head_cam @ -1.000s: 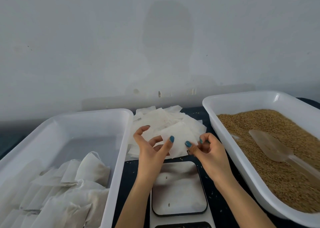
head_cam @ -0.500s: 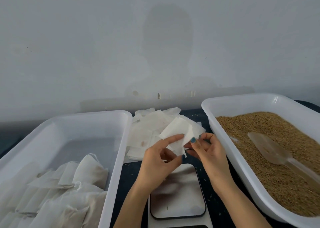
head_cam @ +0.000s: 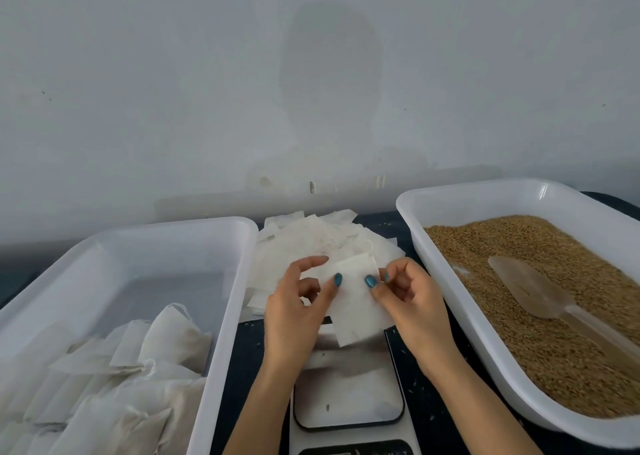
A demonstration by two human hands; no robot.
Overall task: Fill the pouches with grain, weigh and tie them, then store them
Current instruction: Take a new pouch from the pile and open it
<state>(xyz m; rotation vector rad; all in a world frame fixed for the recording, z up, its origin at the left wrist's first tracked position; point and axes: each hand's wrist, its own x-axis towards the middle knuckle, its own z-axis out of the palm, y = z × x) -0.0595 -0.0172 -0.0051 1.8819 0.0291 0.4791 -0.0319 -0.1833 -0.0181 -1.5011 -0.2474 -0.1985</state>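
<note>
An empty white pouch (head_cam: 356, 312) hangs flat between my hands above the scale (head_cam: 348, 399). My left hand (head_cam: 298, 312) pinches its left edge with thumb and fingers. My right hand (head_cam: 412, 302) pinches its top right corner. Behind them lies a pile of empty pouches (head_cam: 311, 243) on the dark table. The white tray (head_cam: 450, 281) on the right holds brown grain (head_cam: 554, 264) with a clear plastic scoop (head_cam: 530, 292) lying in it. The white tray (head_cam: 225, 316) on the left holds several filled, tied pouches (head_cam: 131, 378).
A pale wall (head_cam: 311, 91) rises right behind the trays. Loose grains are scattered on the dark table (head_cam: 249, 350) around the scale. The scale's plate carries nothing but a few grains.
Both hands lifted one pouch off the pile and drew it toward me, over the scale. The camera view dipped slightly.
</note>
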